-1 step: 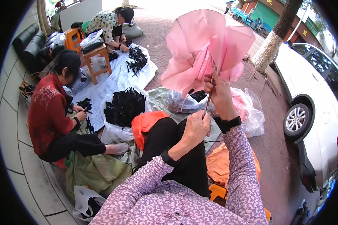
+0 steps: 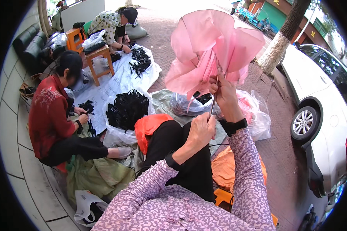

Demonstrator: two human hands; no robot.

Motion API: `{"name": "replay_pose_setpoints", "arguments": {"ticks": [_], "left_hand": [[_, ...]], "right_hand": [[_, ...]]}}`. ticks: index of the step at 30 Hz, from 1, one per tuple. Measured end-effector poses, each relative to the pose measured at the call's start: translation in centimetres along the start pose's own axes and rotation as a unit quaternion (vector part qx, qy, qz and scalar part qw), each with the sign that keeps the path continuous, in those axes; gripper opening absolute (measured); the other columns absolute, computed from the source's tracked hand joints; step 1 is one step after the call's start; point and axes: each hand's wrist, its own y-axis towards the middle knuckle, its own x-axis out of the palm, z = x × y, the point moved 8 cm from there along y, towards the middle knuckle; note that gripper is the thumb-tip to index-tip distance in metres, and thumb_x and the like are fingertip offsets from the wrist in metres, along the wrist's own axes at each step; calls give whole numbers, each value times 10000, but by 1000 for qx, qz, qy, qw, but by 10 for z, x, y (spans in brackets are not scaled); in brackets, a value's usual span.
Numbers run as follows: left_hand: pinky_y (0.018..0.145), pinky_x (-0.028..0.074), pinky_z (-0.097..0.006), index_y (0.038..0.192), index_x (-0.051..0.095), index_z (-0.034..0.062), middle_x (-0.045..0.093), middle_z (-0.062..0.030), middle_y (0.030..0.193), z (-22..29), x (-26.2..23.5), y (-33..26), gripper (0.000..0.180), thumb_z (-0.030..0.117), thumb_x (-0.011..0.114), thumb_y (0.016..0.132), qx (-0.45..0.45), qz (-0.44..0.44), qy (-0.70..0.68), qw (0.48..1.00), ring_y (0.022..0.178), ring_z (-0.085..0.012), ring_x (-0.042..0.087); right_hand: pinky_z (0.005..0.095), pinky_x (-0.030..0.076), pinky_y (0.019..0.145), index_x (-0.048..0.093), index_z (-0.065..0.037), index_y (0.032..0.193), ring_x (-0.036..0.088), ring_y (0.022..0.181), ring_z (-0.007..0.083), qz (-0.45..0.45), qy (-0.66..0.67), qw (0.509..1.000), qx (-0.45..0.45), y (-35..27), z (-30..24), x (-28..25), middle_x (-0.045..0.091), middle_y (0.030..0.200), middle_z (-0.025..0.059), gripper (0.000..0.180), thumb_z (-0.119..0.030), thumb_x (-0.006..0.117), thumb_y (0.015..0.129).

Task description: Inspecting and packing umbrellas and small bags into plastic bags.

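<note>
One white car is parked on the right, on the brick pavement. Near it a tree is seen, its lower trunk coated white. On the left, a white sheet is spread out, and by it the work is attended to by two people: a person in a red top, seated low, and, farther off, a person in a dotted shirt, bent forward. A pink umbrella is held up ahead of the wearer, above the knees, its canopy partly spread, slack and creased. Below and to its right, pink material is contained in a clear bag. A heap of black strips is gathered in another bag, and a wooden stool is placed on the sheet. The umbrella's thin metal shaft is grasped by both hands: its lower end is enclosed by the left hand, while it is gripped higher, just under the canopy, by the right hand.
</note>
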Motion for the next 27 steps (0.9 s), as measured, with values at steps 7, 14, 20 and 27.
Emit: {"name": "replay_pose_setpoints", "arguments": {"ticks": [7,14,20,27], "left_hand": [[444,461,-300,740,517,-37,584,-109,542,4,-3,1,318,203,469,943,10,8,35,999,447,-174,592],[519,483,-421,721,528,-29,554,-183,511,-3,2,-8,287,174,497,921,37,30,82,995,492,-327,619],[520,471,-432,707,509,-3,547,-173,507,-8,8,-8,274,177,524,913,46,17,125,991,496,-332,609],[586,444,-511,719,517,-26,563,-262,615,2,27,19,328,229,489,923,127,19,175,976,632,-440,590]], "right_hand": [[235,356,500,525,80,965,411,543,100,-7,25,999,21,16,0,-4,543,761,88,361,-280,526,975],[211,335,480,503,43,979,372,507,83,-32,108,992,51,45,-3,-18,528,751,59,346,-299,458,1001],[226,311,477,508,50,996,360,510,79,-21,74,997,19,58,-26,-32,512,753,46,366,-308,433,1008],[236,247,424,527,37,947,313,448,76,-73,99,992,-8,89,-74,-42,509,704,45,330,-276,436,997]]}}
